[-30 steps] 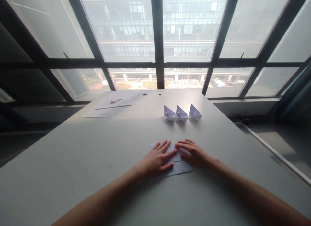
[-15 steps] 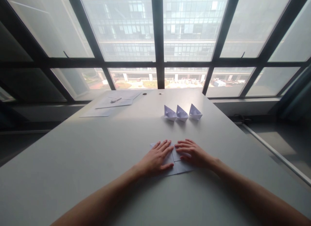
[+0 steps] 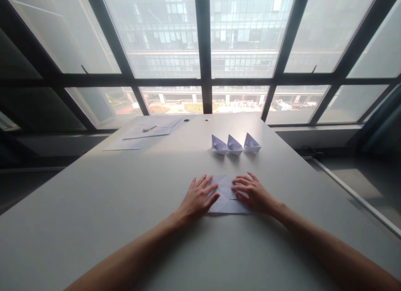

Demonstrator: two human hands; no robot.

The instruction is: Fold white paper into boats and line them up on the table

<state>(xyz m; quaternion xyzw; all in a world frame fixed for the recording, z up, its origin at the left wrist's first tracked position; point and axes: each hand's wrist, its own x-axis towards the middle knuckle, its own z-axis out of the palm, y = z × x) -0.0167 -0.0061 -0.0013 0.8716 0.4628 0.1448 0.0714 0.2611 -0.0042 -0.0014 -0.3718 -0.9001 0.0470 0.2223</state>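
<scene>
A partly folded white paper (image 3: 224, 196) lies flat on the grey table (image 3: 125, 207) in front of me. My left hand (image 3: 197, 198) rests on its left side with fingers spread flat, open. My right hand (image 3: 254, 193) presses on its right side, fingers stretched out and slightly curled, also open. Between the hands the paper shows diagonal creases and a pointed top. Three finished white paper boats (image 3: 234, 144) stand in a row farther back on the table.
Loose paper sheets (image 3: 147, 132) with a small white pen-like object (image 3: 149, 127) lie at the far left of the table. Two small round holes (image 3: 186, 120) mark the far edge. Large windows with dark frames (image 3: 203, 78) rise behind.
Both hands have slid apart and slightly away from me, uncovering the middle of the paper. The paper now sits a little farther back and shows a pointed folded top.
</scene>
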